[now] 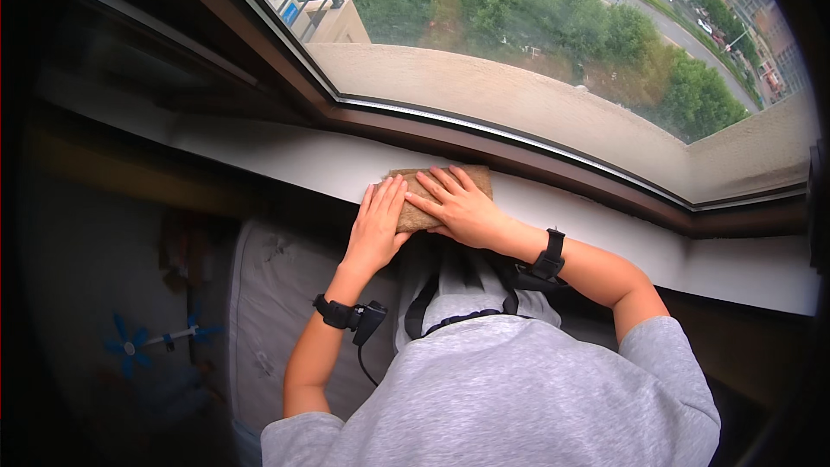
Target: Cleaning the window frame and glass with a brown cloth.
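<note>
A folded brown cloth [418, 215] with a coarse nap lies on the white windowsill [305, 159], in front of the window. My left hand [376, 224] holds down its left end, fingers close together and thumb at the near edge. Over the right part of the cloth, my right hand [467, 211] presses with its fingers spread. The two hands nearly meet at the middle of the cloth. Their palms and the underside of the cloth are hidden.
A brown window frame [519, 146] runs behind the sill, and its glass [454, 26] looks out on trees and a road. Below left is a pale mattress-like surface [285, 298]. Farther left, a blue-bladed object [130, 347] sits in shadow. A cable [364, 366] hangs from my left wrist device [369, 321].
</note>
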`<control>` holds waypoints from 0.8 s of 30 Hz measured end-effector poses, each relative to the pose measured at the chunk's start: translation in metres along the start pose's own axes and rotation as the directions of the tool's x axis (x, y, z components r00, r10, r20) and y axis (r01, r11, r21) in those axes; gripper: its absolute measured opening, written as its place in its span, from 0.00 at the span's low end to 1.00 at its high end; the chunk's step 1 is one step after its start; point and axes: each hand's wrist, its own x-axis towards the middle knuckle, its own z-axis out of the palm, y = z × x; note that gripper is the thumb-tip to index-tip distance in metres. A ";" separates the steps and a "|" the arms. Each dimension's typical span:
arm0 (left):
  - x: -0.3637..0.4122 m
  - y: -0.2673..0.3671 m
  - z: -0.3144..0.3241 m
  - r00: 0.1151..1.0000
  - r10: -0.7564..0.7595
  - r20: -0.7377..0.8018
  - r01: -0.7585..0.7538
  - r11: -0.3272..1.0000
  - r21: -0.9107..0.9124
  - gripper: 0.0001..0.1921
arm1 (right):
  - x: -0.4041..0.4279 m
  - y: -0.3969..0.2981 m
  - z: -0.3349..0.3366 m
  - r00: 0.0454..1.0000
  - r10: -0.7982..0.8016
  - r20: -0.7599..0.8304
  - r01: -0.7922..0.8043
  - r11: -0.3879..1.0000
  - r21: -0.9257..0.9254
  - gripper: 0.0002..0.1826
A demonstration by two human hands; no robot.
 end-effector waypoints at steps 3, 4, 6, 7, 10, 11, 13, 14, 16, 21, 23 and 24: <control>0.006 0.011 -0.007 0.998 0.049 0.031 -0.042 0.982 -0.184 0.35 | -0.020 0.010 -0.002 1.000 -0.001 0.008 0.001 1.000 0.017 0.38; 0.010 0.016 -0.010 0.998 0.058 0.034 -0.051 0.981 -0.186 0.35 | -0.030 0.014 -0.005 1.000 0.009 0.006 -0.009 1.000 0.017 0.38; 0.015 0.024 -0.015 0.992 0.123 0.015 -0.113 0.951 -0.288 0.29 | -0.056 0.021 -0.018 0.999 0.041 0.031 -0.045 0.990 0.135 0.36; 0.020 0.023 -0.014 0.994 0.103 -0.020 -0.104 0.946 -0.306 0.27 | -0.076 0.022 -0.031 0.994 0.100 0.042 -0.106 0.982 0.156 0.34; 0.035 0.022 -0.007 0.990 0.126 -0.070 -0.141 0.939 -0.313 0.25 | -0.121 0.022 -0.049 0.969 0.245 0.034 -0.247 0.955 0.167 0.35; 0.039 0.021 -0.001 0.987 0.139 -0.080 -0.157 0.934 -0.322 0.26 | -0.138 0.021 -0.054 0.963 0.268 0.032 -0.270 0.950 0.159 0.35; 0.042 0.014 0.006 0.984 0.160 -0.081 -0.176 0.944 -0.280 0.26 | -0.171 0.019 -0.065 0.892 0.449 -0.061 -0.439 0.890 0.127 0.34; 0.048 0.017 0.011 0.982 0.166 -0.085 -0.181 0.955 -0.234 0.27 | -0.189 0.019 -0.069 0.871 0.487 -0.067 -0.479 0.871 0.108 0.34; 0.047 0.017 0.017 0.983 0.166 -0.077 -0.179 0.960 -0.217 0.29 | -0.231 0.018 -0.075 0.759 0.621 -0.194 -0.604 0.784 0.145 0.32; 0.040 0.016 0.011 0.978 0.195 -0.074 -0.204 0.969 -0.137 0.29 | -0.308 -0.002 -0.105 0.070 0.915 -0.397 -0.681 0.335 0.651 0.23; 0.042 0.018 0.011 0.975 0.206 -0.080 -0.215 0.968 -0.130 0.29 | -0.317 -0.002 -0.121 -0.031 0.805 -0.593 -0.730 0.387 0.563 0.22; 0.041 0.019 0.010 0.976 0.199 -0.088 -0.209 0.969 -0.132 0.28 | -0.320 0.000 -0.136 -0.168 0.742 -0.649 -0.677 0.391 0.623 0.22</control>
